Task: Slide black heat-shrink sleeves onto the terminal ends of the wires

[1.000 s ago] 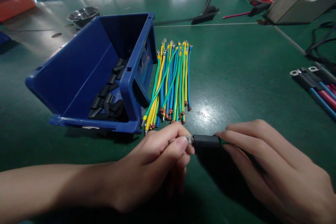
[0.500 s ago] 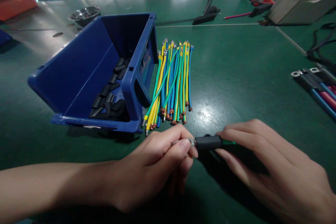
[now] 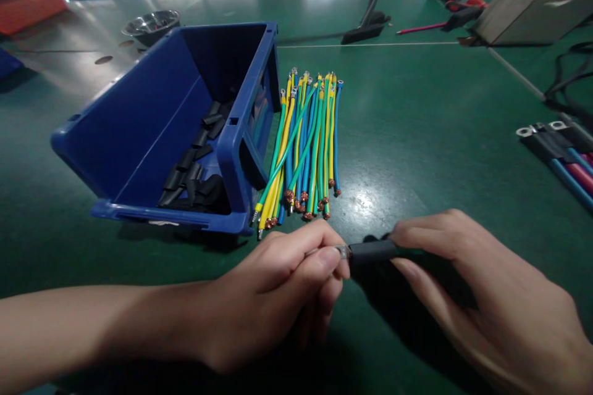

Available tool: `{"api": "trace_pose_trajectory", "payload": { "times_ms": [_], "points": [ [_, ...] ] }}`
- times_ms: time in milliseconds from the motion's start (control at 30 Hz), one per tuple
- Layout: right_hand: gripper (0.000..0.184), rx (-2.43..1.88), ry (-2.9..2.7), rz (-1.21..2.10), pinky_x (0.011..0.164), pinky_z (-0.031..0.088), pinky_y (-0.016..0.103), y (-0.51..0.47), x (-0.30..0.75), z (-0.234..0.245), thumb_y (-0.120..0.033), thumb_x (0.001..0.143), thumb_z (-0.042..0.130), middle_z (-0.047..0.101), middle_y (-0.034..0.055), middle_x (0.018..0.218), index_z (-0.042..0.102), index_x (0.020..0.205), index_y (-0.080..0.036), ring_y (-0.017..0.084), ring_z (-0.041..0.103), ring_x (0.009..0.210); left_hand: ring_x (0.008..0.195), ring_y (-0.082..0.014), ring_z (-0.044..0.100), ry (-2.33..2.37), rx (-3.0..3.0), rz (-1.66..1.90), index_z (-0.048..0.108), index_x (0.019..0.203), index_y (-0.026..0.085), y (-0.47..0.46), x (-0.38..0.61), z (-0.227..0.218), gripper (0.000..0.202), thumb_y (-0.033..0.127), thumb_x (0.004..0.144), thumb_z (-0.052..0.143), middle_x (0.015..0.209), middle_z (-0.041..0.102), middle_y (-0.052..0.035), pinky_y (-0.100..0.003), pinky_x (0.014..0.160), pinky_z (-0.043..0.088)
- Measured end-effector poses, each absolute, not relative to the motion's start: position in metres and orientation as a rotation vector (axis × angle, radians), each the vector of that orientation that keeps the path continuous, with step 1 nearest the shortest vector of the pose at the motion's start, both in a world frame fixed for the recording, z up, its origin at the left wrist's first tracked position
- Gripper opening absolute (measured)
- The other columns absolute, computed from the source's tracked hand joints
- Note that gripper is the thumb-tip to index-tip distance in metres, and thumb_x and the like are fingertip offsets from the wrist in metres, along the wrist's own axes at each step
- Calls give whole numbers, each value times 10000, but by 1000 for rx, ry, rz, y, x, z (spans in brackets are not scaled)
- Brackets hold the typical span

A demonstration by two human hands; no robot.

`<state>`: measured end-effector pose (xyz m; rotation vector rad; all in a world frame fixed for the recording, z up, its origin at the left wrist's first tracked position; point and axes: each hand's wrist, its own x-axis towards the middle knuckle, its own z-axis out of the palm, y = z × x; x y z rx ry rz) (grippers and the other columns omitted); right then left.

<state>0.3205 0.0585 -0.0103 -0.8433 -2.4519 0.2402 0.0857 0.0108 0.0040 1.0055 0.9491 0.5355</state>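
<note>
My left hand (image 3: pixel 296 284) is closed, its thumb and forefinger pinching a metal cable lug (image 3: pixel 343 252). Just right of the lug, a black sleeve (image 3: pixel 373 252) covers the end of a cable. The thumb and fingers of my right hand (image 3: pixel 467 271) close around the sleeve's right end; the cable beyond is mostly hidden in shadow under this hand. Beyond my left hand lies a bundle of cut cables (image 3: pixel 308 142) in green, yellow and blue, with lugs at the far ends and several bare copper ends facing me.
To the left stands a blue bin (image 3: pixel 162 219) with loose black sleeves (image 3: pixel 194 166) inside. Thicker lugged cables (image 3: pixel 563 151) lie at the right edge. Farther back are a metal bowl (image 3: pixel 151 24), a black stand (image 3: pixel 364 32), a cardboard box (image 3: pixel 519 15) and a red crate (image 3: pixel 30 6).
My right hand has shifted slightly right along the cable, and the green stretch that showed beside the sleeve is now mostly hidden. My left hand keeps hold of the lug.
</note>
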Motion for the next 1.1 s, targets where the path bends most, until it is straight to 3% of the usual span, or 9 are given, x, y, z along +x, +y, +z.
{"api": "trace_pose_trajectory", "payload": {
  "times_ms": [267,533,867,1100],
  "points": [
    [123,-779,-2439,278,640,471,184,58,320,-8,-155,1018,449,677,-16,794,520,943,-222,97,596,742,579,-85,541,959,1010,514,475,920,208,11,84,3,389,553,1051,355,723,549,33,-158,513,442],
    [179,-797,-2555,316,553,439,232,54,324,-13,-115,1007,415,605,-16,719,510,910,-232,128,518,626,521,-81,526,1042,1019,500,490,890,206,9,85,-2,384,527,1056,359,668,555,44,-156,456,404],
    [133,-840,-2498,206,606,459,181,59,321,-10,-262,1058,406,631,-20,769,529,1029,-219,88,591,679,551,-87,543,987,1017,521,472,912,213,11,85,3,377,539,1054,348,700,563,32,-154,486,435],
    [214,-898,-2489,164,572,457,178,57,323,-11,-384,1055,411,631,-5,809,519,1141,-220,87,617,667,528,-84,520,960,1028,530,469,901,214,13,87,5,369,532,1052,357,664,539,40,-160,501,448]
  ]
}}
